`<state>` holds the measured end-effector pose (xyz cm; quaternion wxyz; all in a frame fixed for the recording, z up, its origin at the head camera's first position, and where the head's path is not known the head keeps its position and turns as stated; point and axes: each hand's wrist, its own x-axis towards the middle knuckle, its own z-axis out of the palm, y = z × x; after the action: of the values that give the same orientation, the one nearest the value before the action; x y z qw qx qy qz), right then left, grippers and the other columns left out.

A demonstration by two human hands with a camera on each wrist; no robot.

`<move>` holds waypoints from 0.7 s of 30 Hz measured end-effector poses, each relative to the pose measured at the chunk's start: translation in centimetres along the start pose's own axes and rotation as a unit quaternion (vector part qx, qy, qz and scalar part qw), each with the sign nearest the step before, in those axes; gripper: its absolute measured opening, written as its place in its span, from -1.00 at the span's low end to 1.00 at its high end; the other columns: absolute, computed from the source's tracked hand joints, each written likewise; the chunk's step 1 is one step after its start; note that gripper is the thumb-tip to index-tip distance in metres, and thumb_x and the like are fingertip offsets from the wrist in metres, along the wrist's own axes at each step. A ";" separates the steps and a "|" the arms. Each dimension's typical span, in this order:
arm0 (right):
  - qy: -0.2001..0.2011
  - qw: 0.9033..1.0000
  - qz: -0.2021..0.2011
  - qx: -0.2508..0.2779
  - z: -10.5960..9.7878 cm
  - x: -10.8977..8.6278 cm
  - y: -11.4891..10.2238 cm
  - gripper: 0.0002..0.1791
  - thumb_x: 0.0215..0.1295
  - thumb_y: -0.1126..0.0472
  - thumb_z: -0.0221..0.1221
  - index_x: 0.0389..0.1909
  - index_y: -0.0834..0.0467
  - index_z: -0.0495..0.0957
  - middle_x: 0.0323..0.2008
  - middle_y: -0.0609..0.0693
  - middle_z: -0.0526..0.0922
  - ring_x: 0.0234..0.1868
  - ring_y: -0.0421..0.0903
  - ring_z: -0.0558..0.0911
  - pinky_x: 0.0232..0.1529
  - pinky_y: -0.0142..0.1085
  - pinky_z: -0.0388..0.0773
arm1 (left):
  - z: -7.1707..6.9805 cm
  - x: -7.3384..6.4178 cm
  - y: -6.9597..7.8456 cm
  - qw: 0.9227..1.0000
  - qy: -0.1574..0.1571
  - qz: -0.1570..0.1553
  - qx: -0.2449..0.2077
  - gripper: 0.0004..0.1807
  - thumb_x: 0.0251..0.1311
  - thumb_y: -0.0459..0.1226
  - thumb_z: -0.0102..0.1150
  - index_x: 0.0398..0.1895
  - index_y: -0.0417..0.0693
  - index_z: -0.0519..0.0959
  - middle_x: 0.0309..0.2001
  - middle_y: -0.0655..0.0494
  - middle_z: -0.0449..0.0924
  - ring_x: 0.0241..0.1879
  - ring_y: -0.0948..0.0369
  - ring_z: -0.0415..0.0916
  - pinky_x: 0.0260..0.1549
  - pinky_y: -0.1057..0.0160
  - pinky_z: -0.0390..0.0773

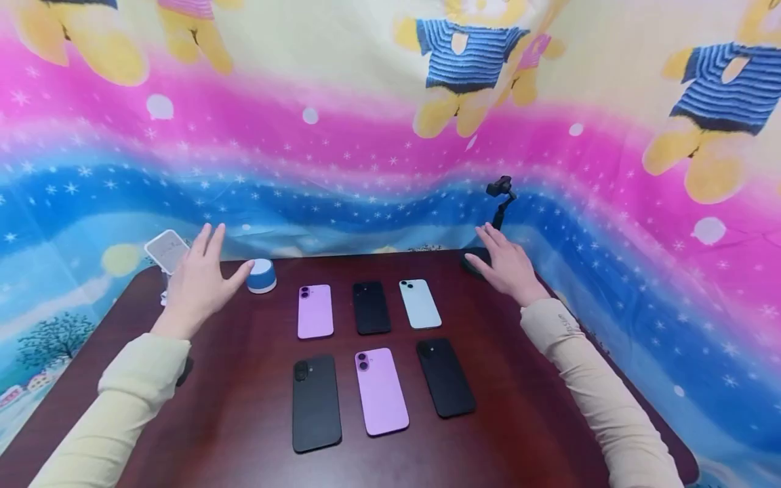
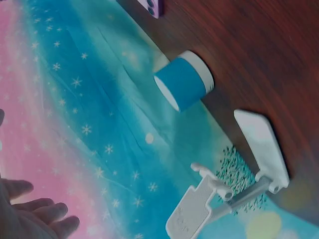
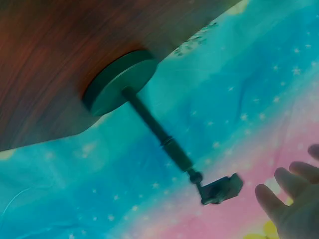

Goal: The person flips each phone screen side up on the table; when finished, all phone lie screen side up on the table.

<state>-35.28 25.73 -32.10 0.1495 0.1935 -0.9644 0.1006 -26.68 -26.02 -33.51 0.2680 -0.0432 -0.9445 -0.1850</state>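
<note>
In the head view my left hand (image 1: 200, 281) is held up over the table's far left, fingers spread, with nothing in it. It partly covers a white folding phone stand (image 1: 167, 251), and a blue-and-white cylinder (image 1: 261, 276) stands just right of its thumb. My right hand (image 1: 509, 266) is raised at the far right, fingers extended and holding nothing, in front of a black stand (image 1: 500, 203) with a round base. Between the hands lie two rows of phones, backs up. A lilac phone (image 1: 315, 312), a black phone (image 1: 371, 308) and a pale blue phone (image 1: 419, 303) form the far row.
Nearer lie a dark grey phone (image 1: 316, 404), a second lilac phone (image 1: 382, 392) and another black phone (image 1: 445, 377). The dark red-brown table (image 1: 232, 420) meets a printed cloth (image 1: 342, 169) along its back and right side.
</note>
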 end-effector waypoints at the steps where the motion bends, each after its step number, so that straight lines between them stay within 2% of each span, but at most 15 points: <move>1: 0.011 1.000 0.002 0.008 0.2 0.1 -0.4 -0.22 0.40 -0.15 0.00 0.49 0.13 0.03 0.49 0.21 0.03 0.45 0.23 0.11 0.35 0.21 0.11 | 0.2 0.0 0.0 1.000 0.016 0.002 -0.008 -0.09 0.18 0.02 0.19 0.46 -0.25 0.06 0.41 -0.38 0.06 0.35 -0.32 0.08 0.14 -0.39 0.23; 3: 0.031 0.999 0.005 0.029 0.5 0.4 -1.3 -0.24 0.40 -0.12 0.03 0.48 0.13 0.06 0.47 0.22 0.09 0.43 0.23 0.16 0.33 0.20 0.17 | 0.6 0.0 0.1 0.998 0.048 0.006 -0.026 -0.12 0.10 -0.04 0.29 0.39 -0.30 0.17 0.33 -0.38 0.20 0.28 -0.30 0.20 0.05 -0.37 0.35; 6: 0.050 0.996 0.011 0.070 0.8 0.8 -2.9 -0.26 0.40 -0.10 0.03 0.47 0.12 0.08 0.44 0.22 0.15 0.45 0.23 0.13 0.33 0.20 0.19 | 1.0 0.2 0.1 0.995 0.093 0.017 -0.041 -0.17 0.01 -0.09 0.37 0.28 -0.37 0.30 0.19 -0.39 0.32 0.17 -0.26 0.31 -0.01 -0.32 0.43; 8: 0.060 0.993 0.012 0.099 1.1 0.9 -4.0 -0.27 0.40 -0.10 0.04 0.47 0.11 0.10 0.42 0.21 0.18 0.46 0.22 0.12 0.33 0.19 0.20 | 1.2 0.4 0.0 0.993 0.110 0.019 -0.047 -0.19 -0.03 -0.10 0.40 0.23 -0.39 0.34 0.13 -0.38 0.36 0.12 -0.24 0.34 -0.03 -0.30 0.46; 10: 0.069 0.989 0.009 0.128 1.4 1.0 -5.1 -0.27 0.38 -0.08 0.07 0.47 0.11 0.11 0.39 0.20 0.24 0.41 0.20 0.23 0.31 0.16 0.26 | 1.4 0.6 0.0 0.992 0.109 0.015 -0.058 -0.20 -0.02 -0.08 0.40 0.21 -0.41 0.36 0.10 -0.38 0.37 0.09 -0.23 0.35 -0.03 -0.28 0.46; 13: 0.073 0.981 0.001 0.181 1.9 1.0 -6.8 -0.25 0.34 -0.03 0.15 0.46 0.12 0.13 0.34 0.21 0.30 0.25 0.16 0.43 0.22 0.09 0.40 | 1.8 0.7 0.1 0.993 0.085 -0.002 -0.082 -0.21 0.02 -0.04 0.37 0.19 -0.41 0.36 0.09 -0.37 0.38 0.03 -0.22 0.37 -0.02 -0.26 0.45; 17: 0.048 0.966 0.013 0.254 2.8 1.1 -9.2 -0.23 0.28 -0.01 0.22 0.44 0.10 0.16 0.29 0.19 0.38 0.12 0.09 0.58 0.07 -0.01 0.55 | 2.6 0.8 -0.1 0.991 0.062 -0.027 -0.116 -0.26 0.05 -0.02 0.35 0.14 -0.40 0.40 0.01 -0.33 0.43 -0.12 -0.17 0.47 -0.09 -0.19 0.48; 19: 0.026 0.955 0.033 0.295 3.3 1.2 -10.5 -0.22 0.25 -0.01 0.25 0.43 0.08 0.18 0.26 0.16 0.42 0.08 0.06 0.61 0.00 -0.04 0.60 | 3.0 0.9 -0.2 0.989 0.058 -0.038 -0.130 -0.30 0.05 -0.04 0.36 0.10 -0.39 0.43 -0.02 -0.31 0.46 -0.19 -0.14 0.53 -0.14 -0.15 0.52; 21: 0.005 0.939 0.058 0.339 4.0 1.4 -11.7 -0.23 0.23 0.00 0.27 0.42 0.04 0.21 0.23 0.13 0.46 0.05 0.03 0.63 -0.08 -0.06 0.64 | 3.5 1.0 -0.3 0.988 0.052 -0.049 -0.139 -0.32 0.04 -0.03 0.37 0.07 -0.37 0.45 -0.04 -0.30 0.48 -0.24 -0.12 0.56 -0.18 -0.12 0.54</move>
<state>-32.76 13.66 -33.77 0.0739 0.1760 -0.8821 0.4306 -29.33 -25.01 -35.80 0.2988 -0.0236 -0.8954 -0.3293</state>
